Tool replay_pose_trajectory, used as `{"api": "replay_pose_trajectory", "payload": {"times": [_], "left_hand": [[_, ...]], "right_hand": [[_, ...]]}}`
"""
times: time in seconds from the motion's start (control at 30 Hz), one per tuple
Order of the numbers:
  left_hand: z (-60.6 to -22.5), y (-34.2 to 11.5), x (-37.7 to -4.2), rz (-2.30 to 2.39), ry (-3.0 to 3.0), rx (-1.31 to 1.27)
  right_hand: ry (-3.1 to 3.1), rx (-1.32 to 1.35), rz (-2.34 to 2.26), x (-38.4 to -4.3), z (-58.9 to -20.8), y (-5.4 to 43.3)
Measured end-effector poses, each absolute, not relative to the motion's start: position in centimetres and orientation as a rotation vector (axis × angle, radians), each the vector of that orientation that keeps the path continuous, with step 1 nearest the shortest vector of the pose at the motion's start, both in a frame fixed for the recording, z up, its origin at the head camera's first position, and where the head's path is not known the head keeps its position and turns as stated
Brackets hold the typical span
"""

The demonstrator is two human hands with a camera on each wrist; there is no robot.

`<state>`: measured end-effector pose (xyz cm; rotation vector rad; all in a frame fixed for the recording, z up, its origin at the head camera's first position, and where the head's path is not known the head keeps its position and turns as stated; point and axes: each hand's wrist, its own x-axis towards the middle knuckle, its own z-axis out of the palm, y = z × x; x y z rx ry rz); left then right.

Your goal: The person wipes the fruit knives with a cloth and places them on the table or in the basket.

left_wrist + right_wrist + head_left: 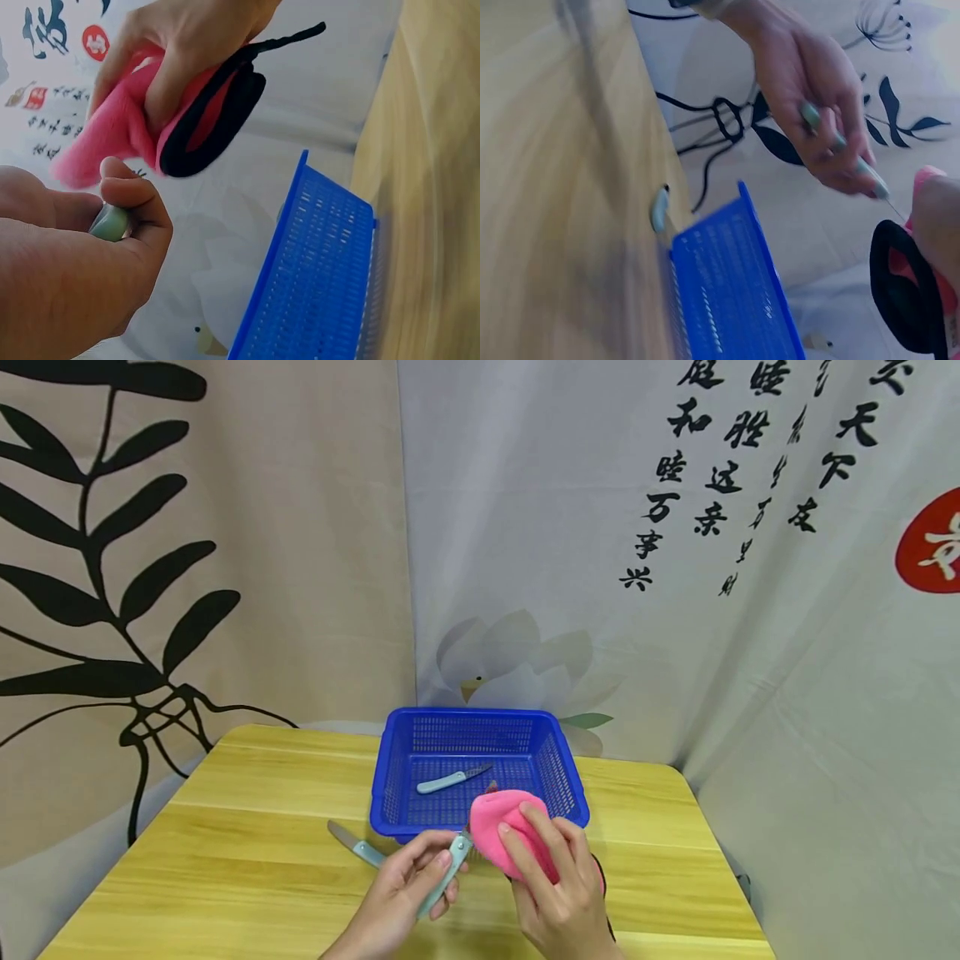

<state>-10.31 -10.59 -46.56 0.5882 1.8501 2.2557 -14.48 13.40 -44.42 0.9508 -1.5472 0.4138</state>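
Note:
My left hand (405, 893) grips the pale blue-green handle of a knife (448, 875), its blade pointing up and away. In the left wrist view only the butt of that handle shows between the fingers. A pink cloth (497, 828) with black edging is bunched in my right hand (562, 889), fingers pressing into it. The cloth covers most of the blade; a bit of its tip seems to show above. On the table, left of my hands, lies another knife (358, 847) with its blade out. A third knife (448, 781) rests inside the blue basket (480, 714).
The basket stands at the back of the wooden table (247, 827), just beyond my hands. Behind it hangs a fabric curtain (315, 527) printed with leaves and characters. A black cord (292, 37) trails from the cloth.

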Motion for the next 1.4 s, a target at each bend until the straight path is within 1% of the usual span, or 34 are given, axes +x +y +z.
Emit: {"api": "replay_pose_trajectory", "payload": {"times": [0.13,0.43,0.63,1.03,1.4], "left_hand": [[-46.7,-10.4,-10.4,2.242,1.839,0.652],[-46.5,-10.4,-10.4,2.207,1.832,0.655],[-46.4,-10.5,-10.4,2.183,1.822,0.668],[-46.7,-11.0,-10.2,2.153,1.766,0.721],[-46.2,-11.3,-9.9,2.096,1.752,0.676]], "right_hand": [[-1.574,0.998,0.336,-14.3,-45.1,12.6],[-1.637,0.930,0.304,-14.4,-45.5,12.7],[-1.677,0.862,0.300,-14.6,-45.3,13.2],[-1.682,0.817,0.360,-15.4,-45.1,14.3],[-1.728,0.748,0.361,-16.0,-45.0,15.8]]}}
